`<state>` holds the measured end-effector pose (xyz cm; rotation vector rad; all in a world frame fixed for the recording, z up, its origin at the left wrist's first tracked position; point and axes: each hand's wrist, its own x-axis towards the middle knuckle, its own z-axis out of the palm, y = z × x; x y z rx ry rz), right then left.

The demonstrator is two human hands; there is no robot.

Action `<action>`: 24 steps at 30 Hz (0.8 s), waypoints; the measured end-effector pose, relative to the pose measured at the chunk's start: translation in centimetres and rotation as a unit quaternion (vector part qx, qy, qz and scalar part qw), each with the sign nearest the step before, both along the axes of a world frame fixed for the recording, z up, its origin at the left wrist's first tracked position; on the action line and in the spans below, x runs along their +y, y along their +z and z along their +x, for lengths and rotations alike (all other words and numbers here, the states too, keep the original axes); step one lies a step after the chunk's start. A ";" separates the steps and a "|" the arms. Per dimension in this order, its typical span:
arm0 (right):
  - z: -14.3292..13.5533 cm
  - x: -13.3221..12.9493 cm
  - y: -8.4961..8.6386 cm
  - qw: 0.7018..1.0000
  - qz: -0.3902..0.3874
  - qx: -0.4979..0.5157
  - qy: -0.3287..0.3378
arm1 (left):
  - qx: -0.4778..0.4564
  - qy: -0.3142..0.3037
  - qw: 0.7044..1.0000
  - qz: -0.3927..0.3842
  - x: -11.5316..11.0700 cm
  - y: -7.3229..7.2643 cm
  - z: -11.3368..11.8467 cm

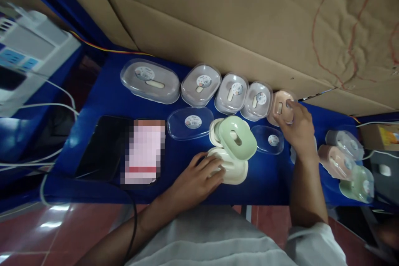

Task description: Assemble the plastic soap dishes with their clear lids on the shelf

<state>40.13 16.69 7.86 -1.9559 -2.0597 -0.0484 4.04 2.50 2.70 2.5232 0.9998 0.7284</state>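
Note:
My right hand (297, 126) is closed around the peach soap dish (279, 109) at the right end of the back row; its fingers cover part of it. My left hand (202, 176) lies with fingers apart over the left part of a cream oval dish (235, 172). A light green soap dish (238, 141) with a slot rests tilted against that cream piece. Behind the green dish, another cream piece (214, 133) shows in part. Clear lids with round stickers lie flat on both sides, one left lid (187, 126) and one right lid (264, 139).
Several lidded grey dishes (201, 91) line the back by a cardboard wall (187, 16). Left on the blue table (102, 91) are a dark tablet (99, 147) and a pixelated pink item (145, 149). Lidded peach and green dishes (357, 185) stand right. Cables and a power strip (34, 41) sit left.

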 end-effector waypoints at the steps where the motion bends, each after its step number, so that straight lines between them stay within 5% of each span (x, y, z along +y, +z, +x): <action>1: 0.6 0.0 0.1 0.999 0.003 0.032 -0.006 | -0.004 0.003 1.000 -0.005 0.1 0.0 0.0; 4: 1.7 -0.8 0.8 0.995 0.023 0.084 -0.047 | -0.013 0.005 1.000 -0.012 0.3 0.1 0.1; 7: 0.8 -1.8 1.2 0.996 0.070 0.025 -0.053 | -0.016 0.005 1.000 -0.017 0.4 0.2 0.3; 12: -2.2 -1.7 -1.0 0.997 0.013 -0.073 0.028 | -0.017 -0.003 1.000 -0.013 0.6 0.2 0.5; 16: -1.5 -0.5 -2.4 0.998 -0.017 -0.048 0.045 | -0.028 -0.001 0.999 -0.015 0.7 0.2 0.5; 20: 0.2 -0.8 -0.9 1.000 0.023 -0.010 0.014 | -0.033 -0.002 0.999 -0.008 0.7 0.2 0.5; 24: -0.4 -2.6 1.6 0.993 0.073 -0.091 -0.029 | -0.032 -0.004 0.999 -0.002 0.6 0.1 0.5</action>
